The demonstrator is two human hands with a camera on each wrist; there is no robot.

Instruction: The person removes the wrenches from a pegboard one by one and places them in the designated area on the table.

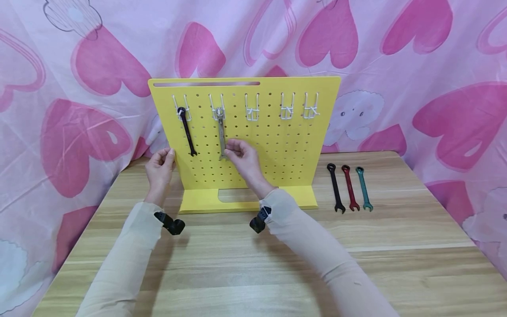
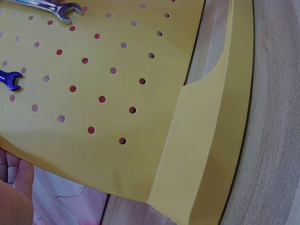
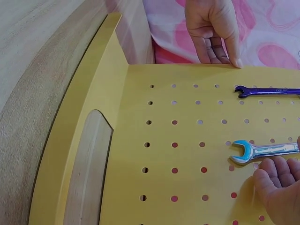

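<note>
My left hand (image 1: 159, 169) pinches the left edge of a yellow pegboard (image 1: 253, 171), thumb at the front and fingertips hidden behind. A silver combination wrench (image 1: 221, 134) hangs by its ring end from the second white hook. Beside its lower shaft is my right hand (image 1: 246, 160), fingers loosely bent and fingertips right at the wrench; the right wrist view shows the thumb (image 3: 263, 183) off the shaft. On the first hook to the left hangs a dark wrench (image 1: 188, 132), purplish in the right wrist view, its open end down.
Three more wrenches, black (image 1: 336, 187), red (image 1: 350, 187) and green (image 1: 364, 188), lie on the wooden table (image 1: 222, 264) right of the board. Three white hooks (image 1: 287, 106) on the board's right hold nothing. Behind hangs a pink heart-patterned cloth (image 1: 368, 110).
</note>
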